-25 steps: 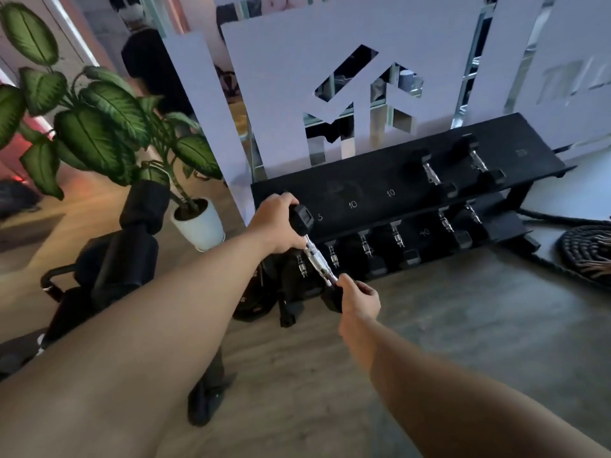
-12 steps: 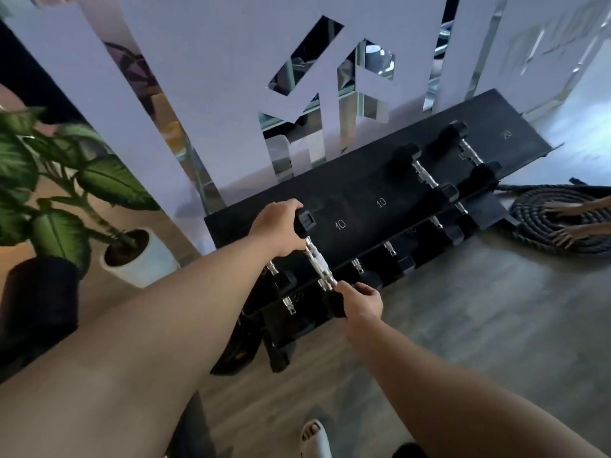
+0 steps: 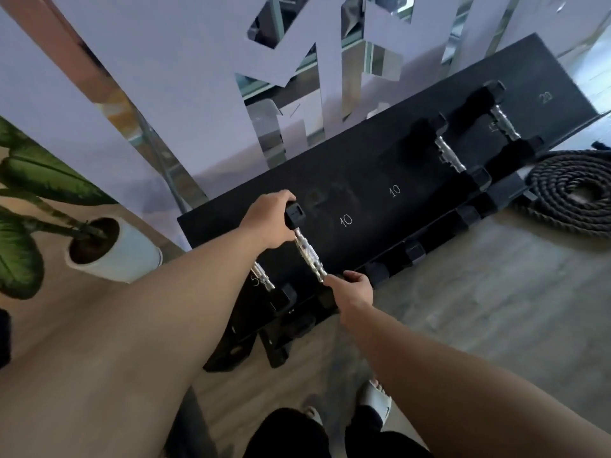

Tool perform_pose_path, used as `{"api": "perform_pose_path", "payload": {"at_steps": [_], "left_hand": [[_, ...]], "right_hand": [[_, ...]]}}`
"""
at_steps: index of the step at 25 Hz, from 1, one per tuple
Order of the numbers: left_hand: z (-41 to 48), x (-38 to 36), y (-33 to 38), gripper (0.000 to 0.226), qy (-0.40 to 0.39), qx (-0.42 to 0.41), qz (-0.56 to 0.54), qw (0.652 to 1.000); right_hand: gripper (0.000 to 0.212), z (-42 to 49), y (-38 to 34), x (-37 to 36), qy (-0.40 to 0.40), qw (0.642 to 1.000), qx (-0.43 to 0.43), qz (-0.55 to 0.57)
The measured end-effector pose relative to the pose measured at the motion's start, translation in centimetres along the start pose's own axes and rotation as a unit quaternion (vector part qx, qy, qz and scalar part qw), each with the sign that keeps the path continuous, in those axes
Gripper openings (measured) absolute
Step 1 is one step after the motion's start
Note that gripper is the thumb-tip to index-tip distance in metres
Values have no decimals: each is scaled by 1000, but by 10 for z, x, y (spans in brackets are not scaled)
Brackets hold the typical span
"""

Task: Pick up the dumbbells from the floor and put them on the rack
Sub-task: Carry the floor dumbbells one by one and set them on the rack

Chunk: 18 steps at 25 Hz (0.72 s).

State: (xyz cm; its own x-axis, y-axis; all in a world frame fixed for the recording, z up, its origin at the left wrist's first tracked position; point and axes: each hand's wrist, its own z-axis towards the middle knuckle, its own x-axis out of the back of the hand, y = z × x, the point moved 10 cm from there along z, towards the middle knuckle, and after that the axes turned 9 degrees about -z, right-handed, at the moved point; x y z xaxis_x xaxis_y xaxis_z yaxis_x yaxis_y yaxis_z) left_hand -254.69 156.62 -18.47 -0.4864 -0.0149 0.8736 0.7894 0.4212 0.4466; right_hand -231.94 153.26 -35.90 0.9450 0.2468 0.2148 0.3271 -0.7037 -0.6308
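- I have my left hand (image 3: 267,223) wrapped over the far head of the small dumbbell (image 3: 309,256), and my right hand (image 3: 355,289) closed on the near head.
- Holding both ends keeps it level over the rack's top shelf (image 3: 363,166), beside another small dumbbell (image 3: 263,279), left of the "10" marks.

Top shelf of rack (image 3: 330,170) left bare between the held dumbbell (image 3: 309,254) and two racked dumbbells (image 3: 449,153) to the right, left end blocked by a parked dumbbell (image 3: 264,280), rear closed off by wall panel (image 3: 185,94), coiled rope (image 3: 575,193) occupying floor at right.
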Motion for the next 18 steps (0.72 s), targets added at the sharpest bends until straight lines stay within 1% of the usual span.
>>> {"api": "perform_pose_path", "payload": {"at_steps": [4, 7, 10, 14, 18], "left_hand": [[39, -3, -31, 76, 3, 8, 0, 1000], [70, -19, -56, 77, -31, 7, 15, 999], [95, -34, -81, 77, -54, 4, 36, 998], [118, -62, -99, 73, -88, -30, 47, 995], [136, -87, -113, 69, -104, -58, 29, 992]], "right_hand": [[55, 29, -10, -32, 9, 1000, -19, -23], [55, 51, -12, -56, 36, 999, -25, -18], [50, 69, -11, -72, 66, 997, -27, -20], [48, 87, 2, -90, 106, 993, -49, -26], [44, 100, 14, -102, 147, 985, -76, -45]]}}
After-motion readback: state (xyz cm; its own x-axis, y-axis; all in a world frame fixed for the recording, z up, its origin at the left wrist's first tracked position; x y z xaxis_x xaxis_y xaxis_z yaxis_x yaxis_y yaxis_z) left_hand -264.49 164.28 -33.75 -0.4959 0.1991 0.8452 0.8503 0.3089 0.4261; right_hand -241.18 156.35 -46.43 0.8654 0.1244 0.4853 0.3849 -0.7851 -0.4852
